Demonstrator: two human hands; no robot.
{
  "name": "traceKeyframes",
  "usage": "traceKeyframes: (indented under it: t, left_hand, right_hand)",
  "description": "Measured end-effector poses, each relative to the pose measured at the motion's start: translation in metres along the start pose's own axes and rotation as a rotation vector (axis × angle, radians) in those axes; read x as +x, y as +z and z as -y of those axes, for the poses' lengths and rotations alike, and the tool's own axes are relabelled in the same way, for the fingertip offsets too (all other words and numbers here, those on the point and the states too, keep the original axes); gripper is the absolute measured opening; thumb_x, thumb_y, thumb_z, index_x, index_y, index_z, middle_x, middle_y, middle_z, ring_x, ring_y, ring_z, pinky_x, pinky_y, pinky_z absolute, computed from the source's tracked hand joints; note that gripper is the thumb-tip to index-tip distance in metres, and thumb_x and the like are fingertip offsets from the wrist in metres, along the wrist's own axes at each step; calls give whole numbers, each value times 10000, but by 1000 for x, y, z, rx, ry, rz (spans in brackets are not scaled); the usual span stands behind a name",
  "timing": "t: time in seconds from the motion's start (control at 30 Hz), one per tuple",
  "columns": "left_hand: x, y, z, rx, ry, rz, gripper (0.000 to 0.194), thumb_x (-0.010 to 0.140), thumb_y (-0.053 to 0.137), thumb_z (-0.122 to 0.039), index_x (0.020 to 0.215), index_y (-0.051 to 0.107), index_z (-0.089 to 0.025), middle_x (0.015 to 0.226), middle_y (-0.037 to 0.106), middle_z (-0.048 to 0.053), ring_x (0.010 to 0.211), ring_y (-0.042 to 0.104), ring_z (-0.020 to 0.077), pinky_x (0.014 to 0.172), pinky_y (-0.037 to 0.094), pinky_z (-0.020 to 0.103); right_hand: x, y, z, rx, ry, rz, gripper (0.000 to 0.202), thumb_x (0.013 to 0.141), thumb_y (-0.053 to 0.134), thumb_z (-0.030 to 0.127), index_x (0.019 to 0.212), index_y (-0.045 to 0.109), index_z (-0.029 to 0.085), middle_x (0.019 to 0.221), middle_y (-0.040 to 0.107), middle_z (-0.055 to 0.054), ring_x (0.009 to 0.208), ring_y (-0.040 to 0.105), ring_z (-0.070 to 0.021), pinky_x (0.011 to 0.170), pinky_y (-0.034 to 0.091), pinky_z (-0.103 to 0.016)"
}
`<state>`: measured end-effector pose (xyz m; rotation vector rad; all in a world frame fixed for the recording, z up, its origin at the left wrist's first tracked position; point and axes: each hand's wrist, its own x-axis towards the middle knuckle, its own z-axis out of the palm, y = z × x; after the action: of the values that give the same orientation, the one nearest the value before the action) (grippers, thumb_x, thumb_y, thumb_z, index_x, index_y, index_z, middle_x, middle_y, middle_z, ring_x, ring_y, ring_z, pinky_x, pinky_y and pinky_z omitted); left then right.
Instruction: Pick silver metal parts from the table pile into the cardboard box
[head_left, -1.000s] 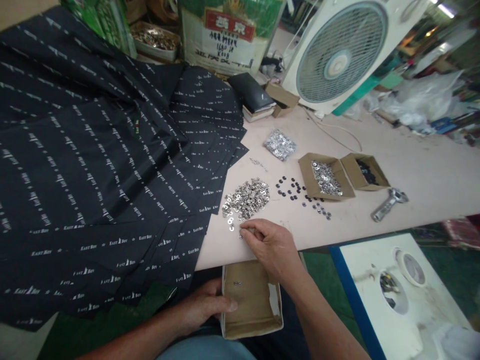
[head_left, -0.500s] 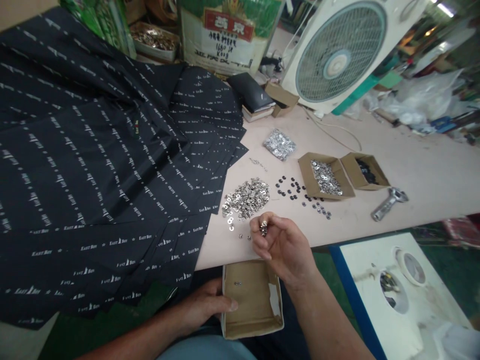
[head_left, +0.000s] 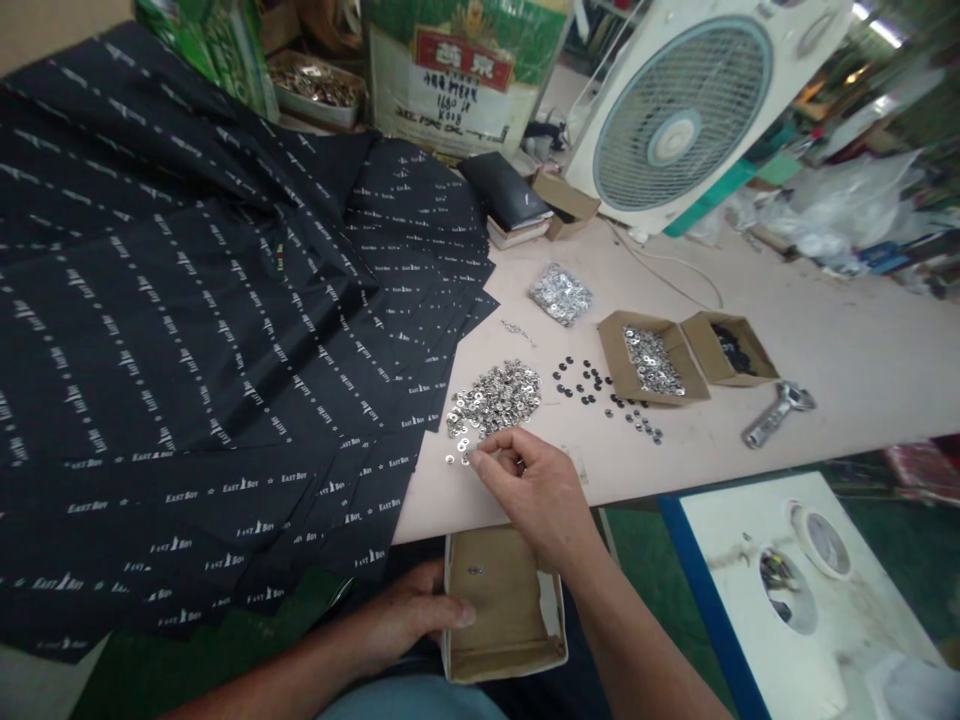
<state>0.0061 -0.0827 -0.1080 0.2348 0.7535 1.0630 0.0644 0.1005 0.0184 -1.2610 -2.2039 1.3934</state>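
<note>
My left hand (head_left: 427, 610) grips the left wall of an open cardboard box (head_left: 499, 650), thumb over the rim. A couple of tiny metal pieces (head_left: 475, 571) lie on the box's floor. Over the table's front edge, my right hand (head_left: 529, 480) is palm down with curled fingers, thumb and forefinger brought together. A bit of metal shows under those fingers, from the snap fasteners it holds; how many is hidden. Its fingertips are beside a few loose silver snap fasteners (head_left: 463, 445), just in front of a heap of snap fasteners (head_left: 501, 395).
Black snap parts (head_left: 581, 378) lie scattered right of the heap. Behind are a bag of metal parts (head_left: 561, 294) and two small boxes, one with silver parts (head_left: 654, 362), one with black (head_left: 731, 348). A metal tool (head_left: 776, 415), dark printed fabric (head_left: 187, 330) and a fan (head_left: 675, 130) surround them.
My right hand has turned from palm up to palm down and shifted slightly left, towards the loose fasteners. My left hand and the box have hardly moved.
</note>
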Motion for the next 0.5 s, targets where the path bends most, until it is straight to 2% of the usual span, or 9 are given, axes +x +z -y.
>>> traceKeyframes:
  t: [0.1, 0.27, 0.4, 0.5]
  left_hand:
    - [1, -1, 1, 2, -2, -4, 576, 707, 773, -308, 1258, 746, -145, 1182, 810, 130, 1110, 724, 364, 1023, 507, 473]
    - [0, 0, -1, 14, -10, -16, 564, 705, 772, -305, 1249, 749, -155, 1177, 812, 122, 1090, 728, 357, 1020, 506, 475]
    - [-1, 2, -4, 10, 5, -4, 571, 706, 763, -296, 1260, 744, -157, 1170, 814, 117, 1059, 737, 352, 1008, 515, 478]
    - [-1, 4, -5, -6, 7, 2, 565, 706, 763, -285, 1256, 748, -156, 1167, 815, 117, 1075, 733, 351, 1023, 508, 477]
  right_hand:
    - [-1, 8, -3, -330, -83, -74, 121, 854, 725, 338, 792, 740, 235, 562, 482, 63, 561, 464, -128, 597, 318, -281]
    - [1, 16, -6, -468, -140, -108, 96, 871, 673, 272, 796, 726, 243, 582, 533, 55, 559, 496, -132, 604, 311, -290]
    - [-1, 12, -6, -376, -125, -87, 95, 829, 661, 220, 738, 682, 233, 550, 470, 61, 549, 460, -132, 595, 307, -290]
    - [-3, 2, -5, -26, 4, -48, 107, 821, 683, 264, 724, 659, 226, 574, 481, 54, 550, 432, -129, 557, 311, -277]
